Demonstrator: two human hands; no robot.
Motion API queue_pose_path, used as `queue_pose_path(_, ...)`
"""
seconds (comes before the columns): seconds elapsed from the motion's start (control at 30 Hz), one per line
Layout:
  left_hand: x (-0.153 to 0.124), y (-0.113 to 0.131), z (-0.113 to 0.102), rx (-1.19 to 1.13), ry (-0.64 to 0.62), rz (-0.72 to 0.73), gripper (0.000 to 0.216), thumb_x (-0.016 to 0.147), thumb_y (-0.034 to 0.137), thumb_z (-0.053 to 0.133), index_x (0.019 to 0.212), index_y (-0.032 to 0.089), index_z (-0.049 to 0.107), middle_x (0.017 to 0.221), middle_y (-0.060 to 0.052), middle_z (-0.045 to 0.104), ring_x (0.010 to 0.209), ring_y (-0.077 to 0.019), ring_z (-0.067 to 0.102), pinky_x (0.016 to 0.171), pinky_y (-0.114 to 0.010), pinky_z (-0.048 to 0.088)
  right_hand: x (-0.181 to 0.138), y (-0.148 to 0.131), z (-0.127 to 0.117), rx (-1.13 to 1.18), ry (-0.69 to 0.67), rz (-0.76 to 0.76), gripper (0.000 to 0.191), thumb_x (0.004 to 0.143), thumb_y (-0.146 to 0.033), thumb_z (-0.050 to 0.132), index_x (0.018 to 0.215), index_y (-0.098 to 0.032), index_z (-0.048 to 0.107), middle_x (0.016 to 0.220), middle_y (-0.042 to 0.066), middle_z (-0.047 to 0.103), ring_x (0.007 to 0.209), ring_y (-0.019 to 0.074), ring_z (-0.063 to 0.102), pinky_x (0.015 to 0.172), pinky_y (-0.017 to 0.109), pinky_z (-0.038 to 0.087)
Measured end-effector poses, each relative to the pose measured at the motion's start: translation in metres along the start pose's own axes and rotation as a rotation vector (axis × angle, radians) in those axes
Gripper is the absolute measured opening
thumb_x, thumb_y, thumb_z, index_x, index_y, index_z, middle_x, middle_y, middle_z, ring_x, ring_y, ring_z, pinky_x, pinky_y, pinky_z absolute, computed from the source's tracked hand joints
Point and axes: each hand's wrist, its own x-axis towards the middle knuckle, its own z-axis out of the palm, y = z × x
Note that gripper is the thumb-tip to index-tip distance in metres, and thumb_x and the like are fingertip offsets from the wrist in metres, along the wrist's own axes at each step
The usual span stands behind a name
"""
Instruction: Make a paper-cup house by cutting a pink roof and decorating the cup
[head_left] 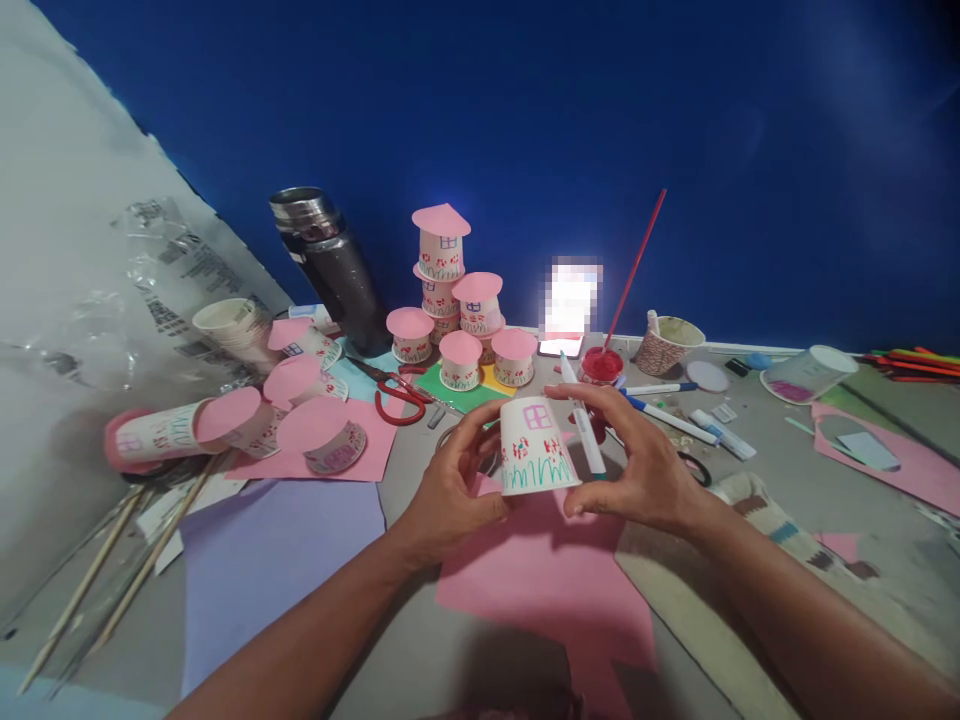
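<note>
An upside-down paper cup (536, 450) is held up over the pink sheet (555, 580). It carries a drawn purple window, red flowers and green grass strokes. My left hand (457, 480) is closed round the cup's left side, thumb at the lower rim. My right hand (637, 465) grips a white marker (586, 430) with a green end, its index finger reaching the cup's top and its thumb near the rim. Behind the cup rises a stack of similar small cup houses (441, 245) with pink cone roofs. A decorated cup house (335, 445) lies tilted to the left.
Red-handled scissors (401, 395) and a dark flask (334, 265) stand left of the stack. A lit phone (570, 305) leans on the blue wall beside a red paint pot (602, 365) with a stick. Wooden sticks (150, 570), a purple sheet (277, 570) and a cloth (720, 570) lie nearer.
</note>
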Motion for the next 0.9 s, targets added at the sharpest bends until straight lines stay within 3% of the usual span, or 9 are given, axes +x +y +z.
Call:
queue_pose_path(0.17, 0.001, 0.0, -0.003, 0.065, -0.044, 0.003, 0.087, 0.077, 0.03, 0.092, 0.152, 0.034, 0.048, 0.164, -0.013, 0.047, 0.154, -0.0372, 0.044, 0.125, -0.059, 0.039, 0.001, 0.002, 0.0, -0.088, -0.033, -0.09, 0.084, 0.075, -0.057, 0.091, 0.145, -0.025, 0.057, 0.127, 0.013, 0.073, 0.102, 0.0285, 0.069, 0.087, 0.043, 0.06)
queue_pose_path(0.3, -0.001, 0.004, -0.01, 0.204, -0.083, 0.067, 0.091, 0.078, 0.037, 0.091, 0.156, 0.038, 0.044, 0.167, -0.011, 0.041, 0.157, -0.0371, 0.039, 0.126, -0.062, 0.037, 0.0, 0.005, 0.005, -0.172, -0.057, -0.184, 0.088, 0.075, -0.056, 0.092, 0.148, -0.023, 0.054, 0.131, 0.016, 0.073, 0.115, 0.0355, 0.067, 0.096, 0.053, 0.058)
queue_pose_path(0.4, -0.002, 0.009, -0.012, 0.391, -0.069, 0.088, 0.088, 0.08, 0.04, 0.089, 0.156, 0.038, 0.045, 0.162, -0.012, 0.044, 0.151, -0.0366, 0.045, 0.122, -0.06, 0.043, -0.001, 0.007, 0.01, -0.196, -0.064, -0.205, 0.091, 0.075, -0.057, 0.091, 0.149, -0.023, 0.053, 0.131, 0.017, 0.073, 0.117, 0.0377, 0.067, 0.098, 0.057, 0.057)
queue_pose_path(0.57, -0.002, 0.011, -0.012, 0.616, -0.092, 0.103, 0.09, 0.08, 0.031, 0.088, 0.158, 0.038, 0.045, 0.158, -0.012, 0.045, 0.145, -0.0373, 0.047, 0.117, -0.06, 0.048, -0.001, 0.008, 0.01, -0.168, -0.076, -0.159, 0.086, 0.077, -0.059, 0.089, 0.146, -0.022, 0.055, 0.129, 0.017, 0.074, 0.112, 0.0344, 0.068, 0.092, 0.051, 0.06)
queue_pose_path(0.73, -0.001, 0.008, -0.009, 0.597, -0.125, 0.075, 0.091, 0.079, 0.026, 0.087, 0.158, 0.038, 0.043, 0.153, -0.011, 0.044, 0.145, -0.0343, 0.047, 0.114, -0.055, 0.054, -0.002, 0.01, 0.012, -0.148, -0.062, -0.138, 0.087, 0.076, -0.062, 0.089, 0.146, -0.023, 0.056, 0.128, 0.015, 0.073, 0.108, 0.0323, 0.069, 0.091, 0.049, 0.06)
queue_pose_path(0.9, -0.002, 0.006, -0.006, 0.605, -0.066, 0.116, 0.085, 0.072, 0.015, 0.083, 0.148, 0.033, 0.05, 0.145, -0.012, 0.048, 0.137, -0.0343, 0.052, 0.11, -0.055, 0.056, -0.004, 0.011, 0.008, -0.081, -0.082, -0.118, 0.093, 0.073, -0.061, 0.091, 0.151, -0.026, 0.053, 0.133, 0.015, 0.071, 0.113, 0.0322, 0.068, 0.087, 0.045, 0.062)
